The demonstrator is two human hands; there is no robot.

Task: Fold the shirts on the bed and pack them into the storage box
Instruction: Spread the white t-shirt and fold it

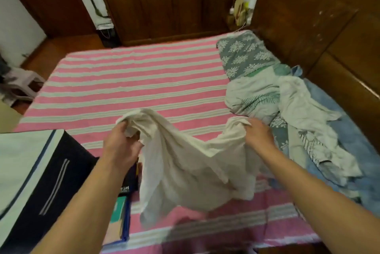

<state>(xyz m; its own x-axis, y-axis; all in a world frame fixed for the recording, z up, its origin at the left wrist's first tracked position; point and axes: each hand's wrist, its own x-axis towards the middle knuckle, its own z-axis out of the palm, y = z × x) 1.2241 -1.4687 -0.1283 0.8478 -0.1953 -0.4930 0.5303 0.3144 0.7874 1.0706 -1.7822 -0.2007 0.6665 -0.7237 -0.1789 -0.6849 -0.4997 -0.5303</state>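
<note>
Above the near edge of the bed, a white shirt is held up by both hands. Its left end is bunched in the curled left hand; its right end is pinched by the right hand, both forearms extended forward. The soft, creased cloth sags between the grips. Beyond the right grip, more limp clothes are heaped. Below the left grip, a dark box is seen.

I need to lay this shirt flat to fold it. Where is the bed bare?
The striped sheet is bare from the far edge to the pillow. The right side is crowded with a clothes pile; the box fills the near left.
</note>
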